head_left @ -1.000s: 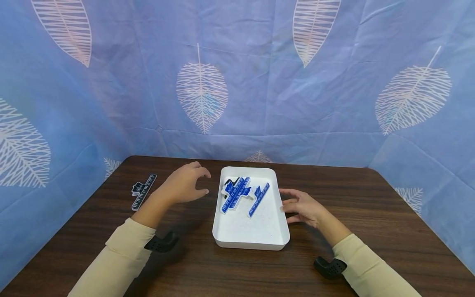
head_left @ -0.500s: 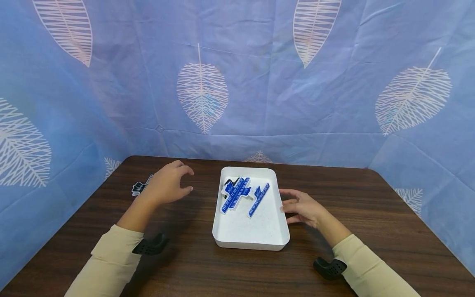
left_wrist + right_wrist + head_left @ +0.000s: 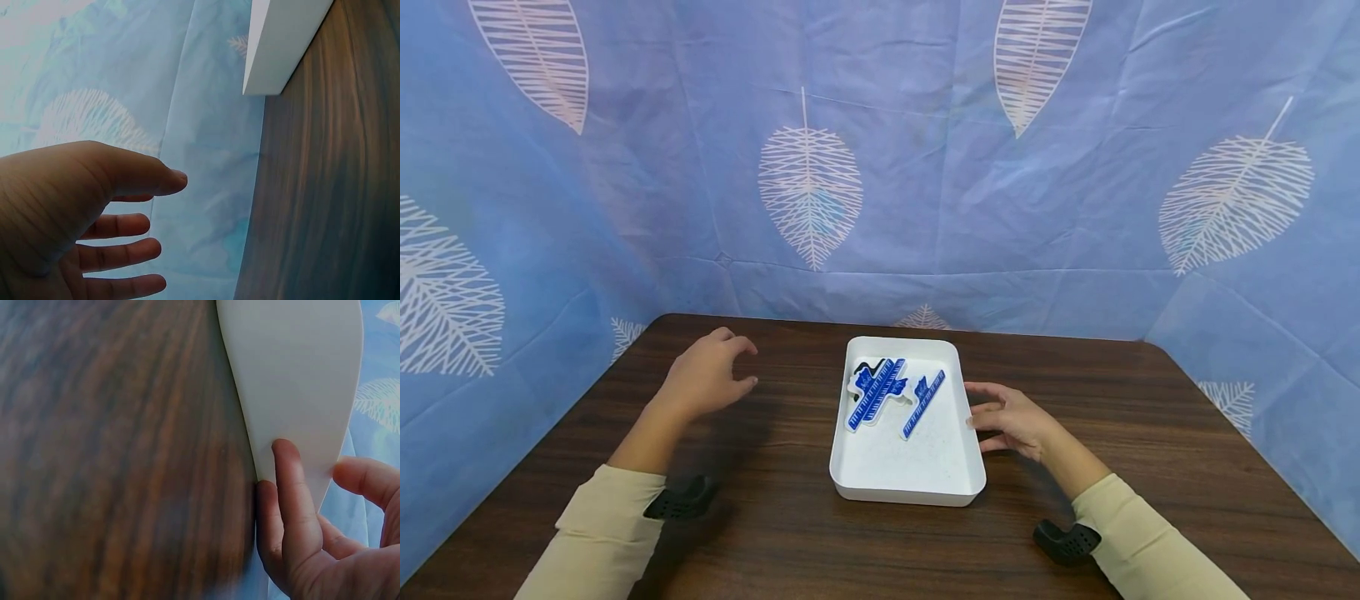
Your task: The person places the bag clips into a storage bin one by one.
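My left hand point(image 3: 700, 375) hovers over the left of the table, thumb and fingers apart with nothing between them, also plain in the left wrist view. A white tray point(image 3: 910, 475) sits mid-table. In it lie two overlapping blue-and-white keyboard-patterned clips point(image 3: 868, 396), partly covering a black one point(image 3: 877, 365). Another blue clip point(image 3: 922, 406) lies apart to their right. My right hand point(image 3: 1011, 419) rests against the tray's right side; in the right wrist view its fingertips touch the outer wall point(image 3: 294, 381). The black clip at the left is hidden behind my left hand and forearm.
The dark wooden table point(image 3: 1075, 375) extends around the tray on all sides. A blue curtain point(image 3: 925, 167) with white leaf prints hangs behind it and at both sides. Black wrist devices point(image 3: 1067, 542) sit below both hands.
My left hand has moved left, away from the tray, and now covers the black clip that showed on the table earlier. The right hand, tray and its clips have stayed put.
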The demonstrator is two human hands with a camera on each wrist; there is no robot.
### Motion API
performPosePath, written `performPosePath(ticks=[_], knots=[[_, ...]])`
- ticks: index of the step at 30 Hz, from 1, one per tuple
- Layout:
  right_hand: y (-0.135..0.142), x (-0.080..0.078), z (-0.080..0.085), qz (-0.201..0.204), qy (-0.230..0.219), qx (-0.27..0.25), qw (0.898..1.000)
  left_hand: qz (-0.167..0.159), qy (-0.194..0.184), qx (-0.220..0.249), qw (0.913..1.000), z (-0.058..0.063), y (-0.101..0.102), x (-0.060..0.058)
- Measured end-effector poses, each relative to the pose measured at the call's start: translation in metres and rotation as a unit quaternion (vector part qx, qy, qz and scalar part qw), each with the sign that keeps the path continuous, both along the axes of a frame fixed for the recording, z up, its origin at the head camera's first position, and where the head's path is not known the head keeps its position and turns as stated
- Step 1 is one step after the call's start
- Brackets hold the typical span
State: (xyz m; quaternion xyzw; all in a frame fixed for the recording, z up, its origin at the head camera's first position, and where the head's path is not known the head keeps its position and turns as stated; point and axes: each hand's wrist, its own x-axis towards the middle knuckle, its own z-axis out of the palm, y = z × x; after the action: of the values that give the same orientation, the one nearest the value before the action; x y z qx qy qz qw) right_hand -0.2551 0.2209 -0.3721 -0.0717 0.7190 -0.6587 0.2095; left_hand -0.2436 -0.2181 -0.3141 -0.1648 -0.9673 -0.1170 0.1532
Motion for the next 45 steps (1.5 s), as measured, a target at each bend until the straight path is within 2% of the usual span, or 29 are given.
performPosePath(ticks=[8, 17, 26, 32, 40, 45], knots=[[0.001, -0.002, -0.001, -0.006, -0.001, 0.01, 1.0, 0.034, -0.008, 0.009, 0.9993, -0.006, -0.019, 0.0], [0.0, -0.002, 0.0, -0.007, -0.001, 0.01, 1.0, 0.071, -0.039, 0.02, 0.9965, -0.012, -0.034, 0.0], [0.001, -0.002, 0.0, -0.007, 0.0, 0.008, 1.0, 0.125, -0.025, 0.038, 0.9912, -0.024, -0.046, -0.005], [0.001, -0.002, 0.0, -0.007, -0.002, 0.008, 1.0, 0.167, -0.015, 0.058, 0.9841, -0.033, -0.052, -0.009], [0.0, -0.002, 0.0, -0.007, -0.004, 0.007, 1.0, 0.193, -0.033, 0.054, 0.9791, -0.041, -0.061, -0.018], [0.0, -0.002, 0.0, -0.007, -0.006, 0.005, 1.0, 0.203, -0.061, 0.046, 0.9762, -0.046, -0.065, -0.024]])
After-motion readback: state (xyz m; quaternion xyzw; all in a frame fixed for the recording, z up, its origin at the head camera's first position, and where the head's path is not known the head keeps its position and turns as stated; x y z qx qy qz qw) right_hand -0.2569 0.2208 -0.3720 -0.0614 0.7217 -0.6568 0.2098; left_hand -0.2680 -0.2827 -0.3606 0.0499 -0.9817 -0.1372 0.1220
